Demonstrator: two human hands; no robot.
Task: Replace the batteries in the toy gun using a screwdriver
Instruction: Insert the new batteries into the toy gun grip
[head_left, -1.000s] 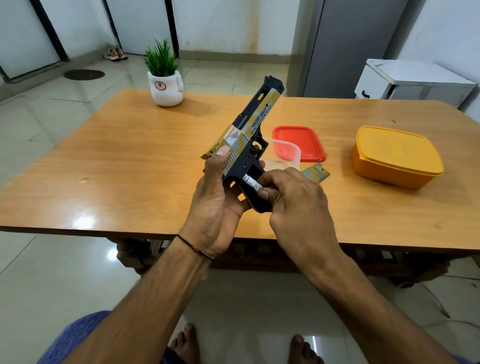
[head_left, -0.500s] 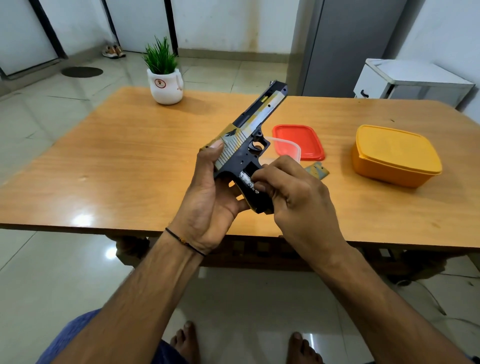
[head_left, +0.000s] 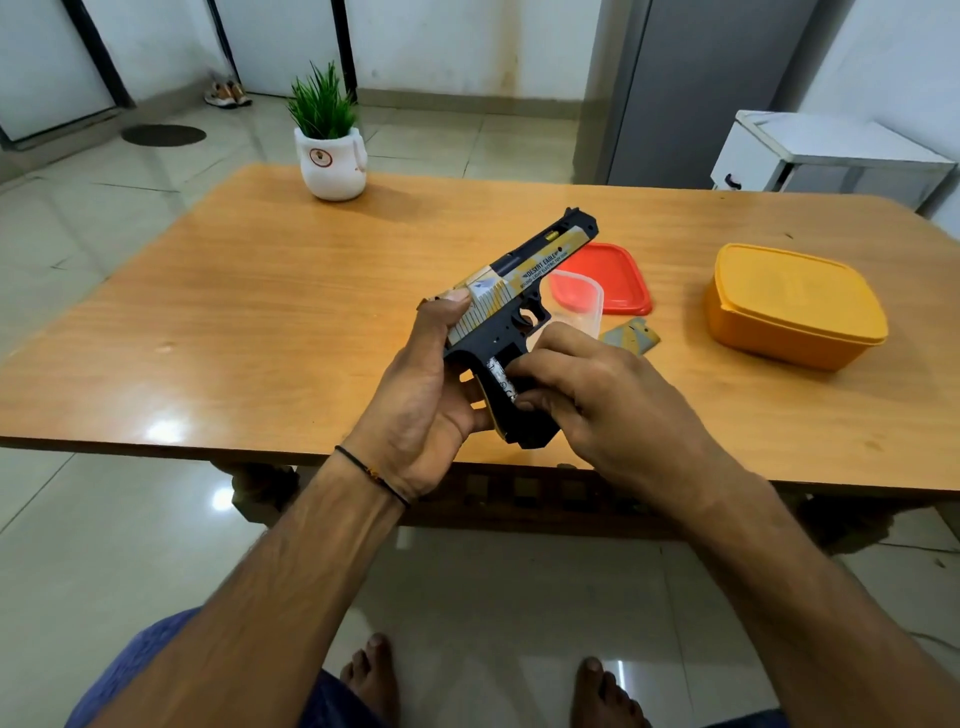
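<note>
A black and gold toy gun (head_left: 524, 280) is held above the wooden table (head_left: 260, 332), barrel pointing up and to the right. My left hand (head_left: 421, 384) grips the back of its slide and grip, thumb on the ribbed part. A white battery (head_left: 497, 378) lies in the open grip compartment. My right hand (head_left: 597, 395) pinches that battery with fingertips and thumb, pressing it against the grip. The gold grip cover (head_left: 631, 336) lies on the table behind my right hand. No screwdriver is visible.
A clear plastic box (head_left: 584, 304) and its red lid (head_left: 613, 278) sit just behind the gun. A closed yellow container (head_left: 795, 306) stands at the right. A white pot with a green plant (head_left: 330, 156) is at the far edge. My bare feet show below.
The gun has tilted lower and shifted slightly right. My right fingers have pushed the battery further into the grip compartment.
</note>
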